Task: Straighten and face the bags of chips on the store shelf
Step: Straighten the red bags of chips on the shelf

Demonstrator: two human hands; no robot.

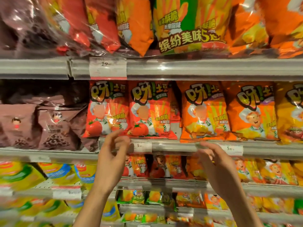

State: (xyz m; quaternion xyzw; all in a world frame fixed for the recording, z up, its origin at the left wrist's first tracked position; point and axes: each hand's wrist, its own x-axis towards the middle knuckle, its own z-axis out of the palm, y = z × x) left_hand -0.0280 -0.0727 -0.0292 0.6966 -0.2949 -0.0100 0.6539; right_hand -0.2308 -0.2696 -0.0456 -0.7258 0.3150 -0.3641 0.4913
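Upright chip bags line the middle shelf: two red tomato bags (107,110) (150,110), then two orange bags (205,112) (250,112) and a yellow one (290,112) at the right edge. All face forward. My left hand (111,154) is raised just below the left red bag, fingers loosely curled, fingertips near its bottom edge, holding nothing. My right hand (213,163) hovers in front of the shelf rail (172,145) under the first orange bag, fingers apart and empty.
Brown snack bags (49,126) fill the left of the middle shelf. Big multipacks (188,25) sit on the top shelf. Lower shelves hold more red and orange bags (147,166) and yellow-blue bags (57,172). Price tags (141,145) hang on the rails.
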